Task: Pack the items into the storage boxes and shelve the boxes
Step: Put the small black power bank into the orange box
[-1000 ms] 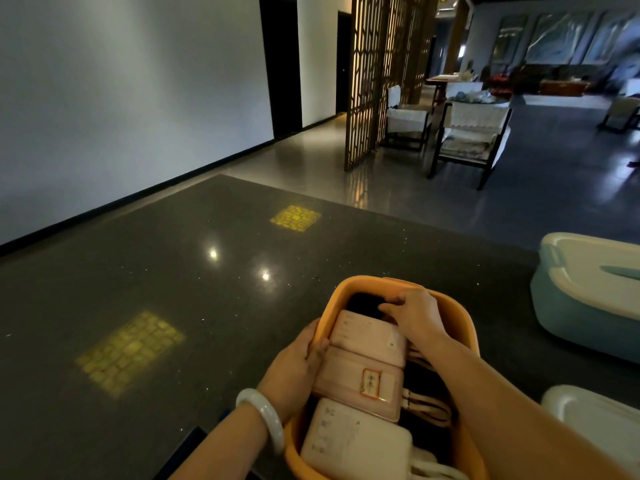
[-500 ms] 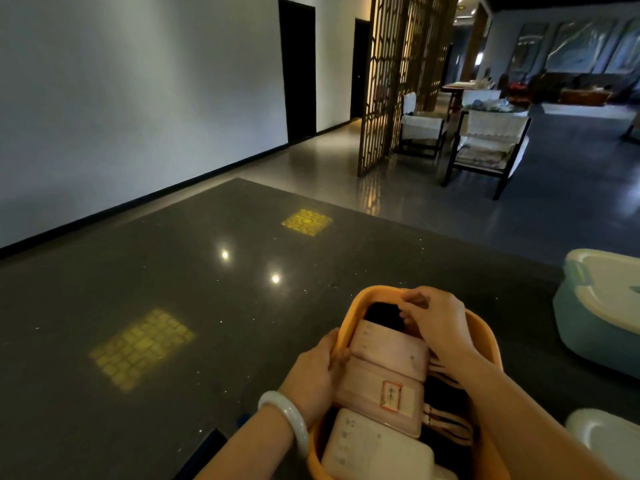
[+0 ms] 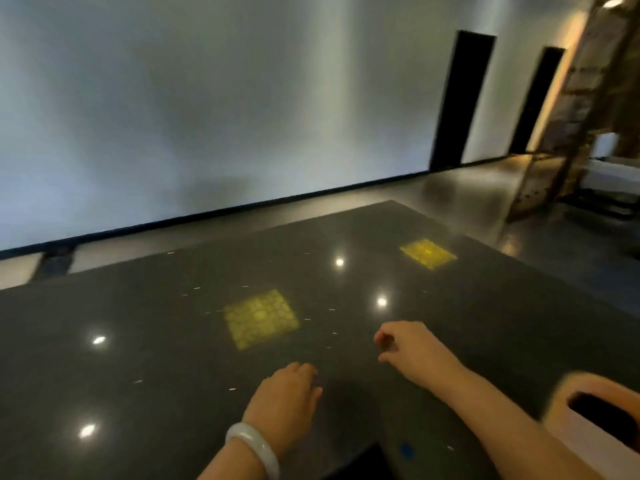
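The orange storage box (image 3: 568, 396) shows only as a blurred rim at the lower right edge; its contents are out of sight apart from a dark opening. My left hand (image 3: 284, 400), with a pale bangle on the wrist, hovers over the dark table (image 3: 138, 341) with fingers loosely curled and nothing in it. My right hand (image 3: 408, 344) is further out and to the right, fingers loosely bent, also holding nothing. Both hands are to the left of the box and apart from it.
The dark polished table carries two yellow light patches (image 3: 259, 317) and bright reflections. A white wall (image 3: 207, 116) with dark doorways (image 3: 460, 98) runs behind it. A wooden lattice screen (image 3: 581, 109) stands at the far right. A small blue mark (image 3: 407, 450) sits near the table's front.
The view has swung sharply left. Both hands have left the orange box and its items and now hover over the bare table; the box has slid to the right edge of view.
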### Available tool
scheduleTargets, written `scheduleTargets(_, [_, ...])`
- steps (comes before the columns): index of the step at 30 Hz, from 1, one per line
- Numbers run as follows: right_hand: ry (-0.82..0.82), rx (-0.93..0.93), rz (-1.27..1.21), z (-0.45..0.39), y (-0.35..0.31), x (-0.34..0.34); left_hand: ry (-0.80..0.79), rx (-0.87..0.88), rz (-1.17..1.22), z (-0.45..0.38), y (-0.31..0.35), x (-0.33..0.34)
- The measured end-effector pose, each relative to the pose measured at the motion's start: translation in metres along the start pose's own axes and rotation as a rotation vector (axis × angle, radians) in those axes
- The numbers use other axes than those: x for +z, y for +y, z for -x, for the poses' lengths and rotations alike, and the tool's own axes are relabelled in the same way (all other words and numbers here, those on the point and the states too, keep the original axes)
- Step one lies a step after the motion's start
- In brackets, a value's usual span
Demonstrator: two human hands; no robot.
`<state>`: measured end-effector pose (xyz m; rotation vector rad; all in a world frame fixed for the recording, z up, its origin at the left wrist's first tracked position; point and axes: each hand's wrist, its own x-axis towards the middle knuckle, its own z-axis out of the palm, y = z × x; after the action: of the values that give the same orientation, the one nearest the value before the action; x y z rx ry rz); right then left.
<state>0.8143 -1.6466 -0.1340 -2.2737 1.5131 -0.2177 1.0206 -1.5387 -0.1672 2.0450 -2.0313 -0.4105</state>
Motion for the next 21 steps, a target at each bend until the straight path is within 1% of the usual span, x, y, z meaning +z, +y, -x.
scheduleTargets(3, [-0.12, -0.15, 0.088, -0.035, -0.063, 0.041, 0.027, -0.149, -0.05, 0.032, -0.066, -0.018])
scheduleTargets(10, [-0.324, -0.475, 0.087, -0.085, -0.229, 0.138, 0.161, -0.559, -0.033, 0.138, -0.199, -0.05])
scheduleTargets(16, [-0.439, -0.716, 0.076, -0.086, -0.361, 0.212, 0.274, -0.852, 0.019, 0.227, -0.27, -0.062])
scheduleTargets(21, [-0.528, -0.861, 0.073, -0.066, -0.45, 0.258, 0.392, -1.075, 0.062, 0.284, -0.315, -0.063])
